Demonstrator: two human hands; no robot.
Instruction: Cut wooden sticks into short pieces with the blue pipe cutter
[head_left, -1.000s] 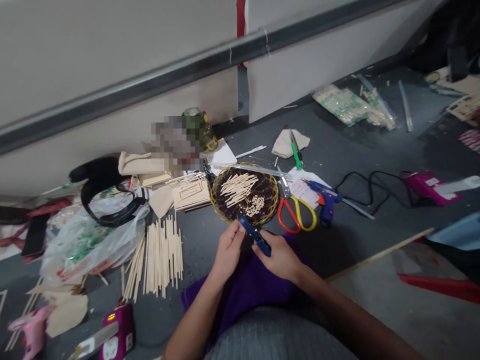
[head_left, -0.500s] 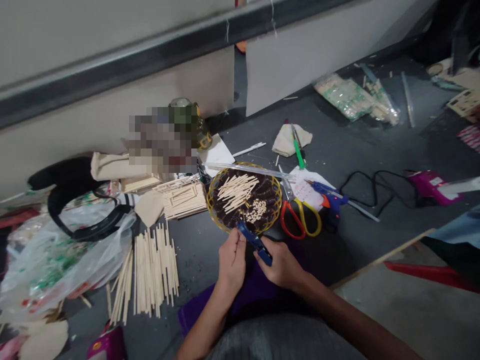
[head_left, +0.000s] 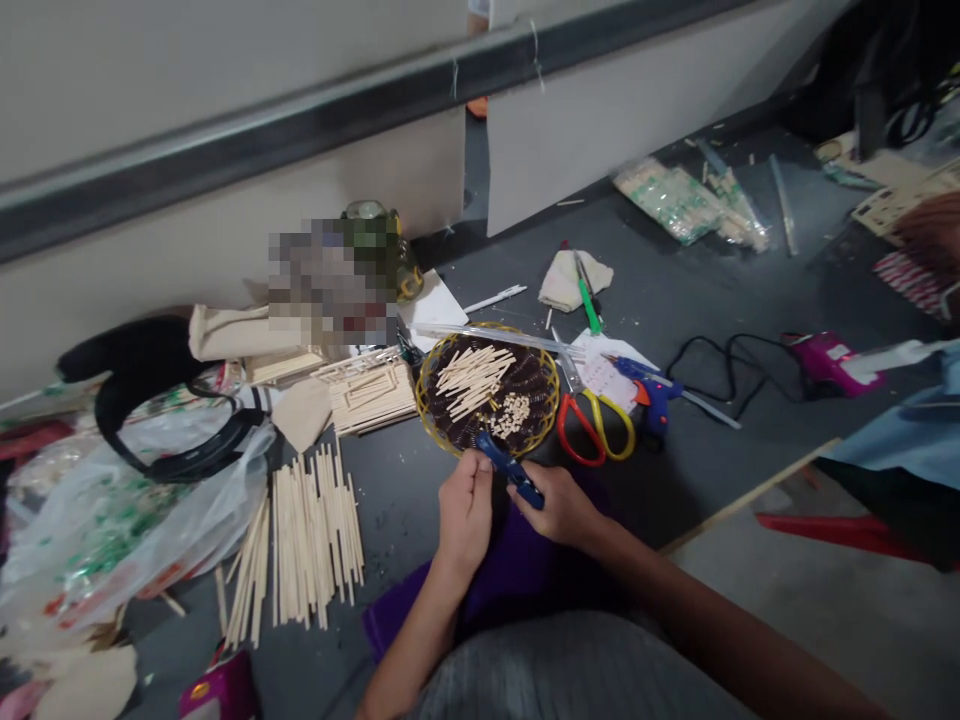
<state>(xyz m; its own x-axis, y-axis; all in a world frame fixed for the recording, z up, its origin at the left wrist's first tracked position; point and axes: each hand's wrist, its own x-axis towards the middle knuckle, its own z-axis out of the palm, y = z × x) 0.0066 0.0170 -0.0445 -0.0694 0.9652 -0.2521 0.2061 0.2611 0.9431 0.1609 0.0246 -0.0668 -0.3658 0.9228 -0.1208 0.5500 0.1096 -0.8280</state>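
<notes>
My right hand (head_left: 559,503) is wrapped round a dark blue hand tool (head_left: 511,472), which looks like a small cutter with squeeze handles. The tool's head points up and left, over the near rim of a brown and yellow wicker basket (head_left: 429,425). Close beside that head, my left hand (head_left: 466,505) is closed in a pinch, and whatever lies between its fingers cannot be made out. Inside the basket are a heap of thin wooden sticks (head_left: 472,380) and a pile of short cut pieces (head_left: 513,415). A purple cloth (head_left: 517,570) lies beneath my forearms.
Long wooden sticks (head_left: 311,540) lie at left, near a plastic bag (head_left: 187,520) and headphones (head_left: 180,470). Scissors (head_left: 600,430) and a blue glue gun (head_left: 656,400) sit right of the basket. Farther right are a magenta device (head_left: 829,362) and a person's blue clothing (head_left: 900,440).
The view has shifted slightly, so things at the right appear farther left. Both hands keep nearly the same pose at the blue tool. Part of a person has appeared at the right edge.
</notes>
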